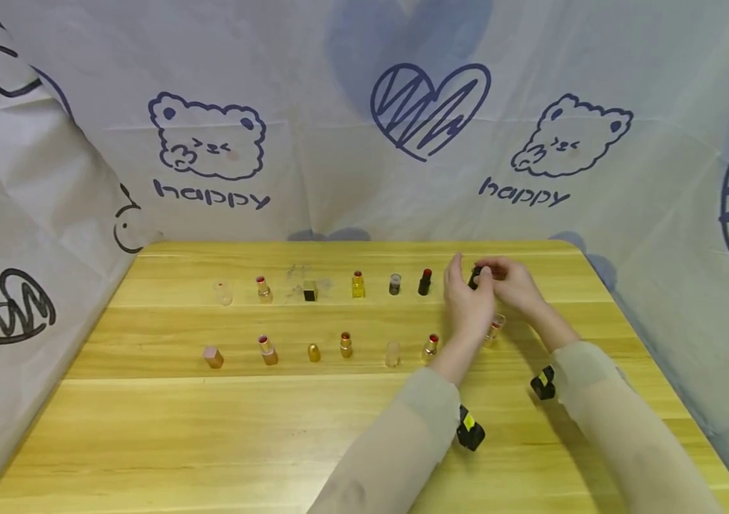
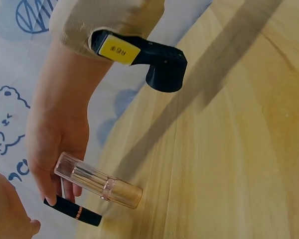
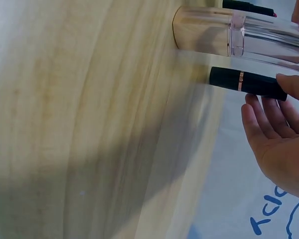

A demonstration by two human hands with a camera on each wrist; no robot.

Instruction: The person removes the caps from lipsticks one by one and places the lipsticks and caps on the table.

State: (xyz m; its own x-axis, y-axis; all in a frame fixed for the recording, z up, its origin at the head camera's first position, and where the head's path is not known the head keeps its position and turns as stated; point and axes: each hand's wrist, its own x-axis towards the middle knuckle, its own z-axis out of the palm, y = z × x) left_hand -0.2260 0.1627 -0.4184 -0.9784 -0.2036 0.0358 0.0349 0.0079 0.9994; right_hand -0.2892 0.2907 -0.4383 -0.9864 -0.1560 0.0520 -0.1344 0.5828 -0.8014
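Note:
My right hand (image 1: 515, 285) pinches the end of a closed black lipstick (image 3: 246, 83), which has a thin rose-gold band. In the left wrist view that black lipstick tilts in the fingertips, its lower end close to the table. Beside it in the head view is my left hand (image 1: 472, 303), index finger straight, gripping nothing that I can see. Just below both hands stands a gold lipstick with a clear cap (image 2: 99, 180). An uncapped black lipstick (image 1: 425, 282) with a red tip stands left of my left hand.
Two rows of lipsticks and caps stand on the wooden table (image 1: 210, 442). They include a yellow-gold lipstick (image 1: 358, 285), a black-and-gold cap (image 1: 310, 290), a clear cap (image 1: 393, 354), a gold domed cap (image 1: 313, 353) and a rose-gold cap (image 1: 213, 357). Printed cloth (image 1: 338, 178) hangs behind.

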